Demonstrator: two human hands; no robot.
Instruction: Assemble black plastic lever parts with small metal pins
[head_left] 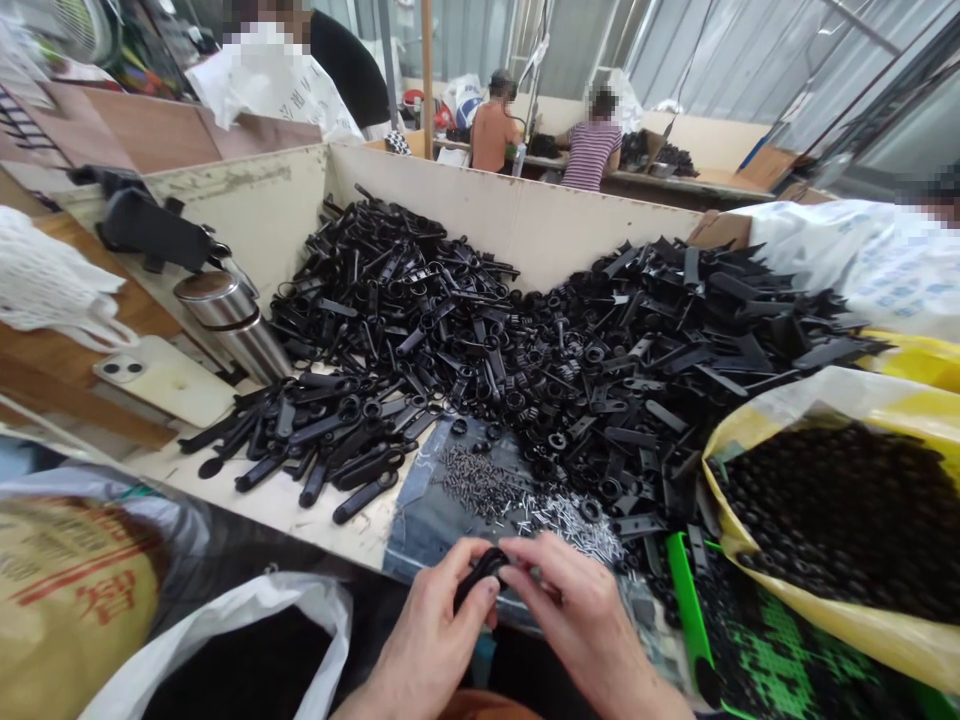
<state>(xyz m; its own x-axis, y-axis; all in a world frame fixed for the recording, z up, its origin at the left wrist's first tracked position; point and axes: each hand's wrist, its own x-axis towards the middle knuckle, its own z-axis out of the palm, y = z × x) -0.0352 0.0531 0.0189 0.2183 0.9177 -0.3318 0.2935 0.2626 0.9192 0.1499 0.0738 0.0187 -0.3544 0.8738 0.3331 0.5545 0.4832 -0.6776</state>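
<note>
My left hand [431, 625] and my right hand [581, 615] meet at the near edge of the work table, fingers pinched together on one small black plastic part [480, 573]. The left thumb and fingers wrap its lower end. My right fingertips press on its top end. Just beyond the hands lies a dark sheet [435, 510] strewn with small screws and pins [525, 500]. Behind that rises a big heap of black plastic handles and rings [525, 330] filling the walled table.
A yellow bag of small black pieces [847, 510] stands at right beside a green crate [686, 600]. A white bag [247, 640] and printed sack [67, 590] sit at lower left. A steel flask [232, 320] and phone [161, 375] rest at left. Other people work nearby and behind.
</note>
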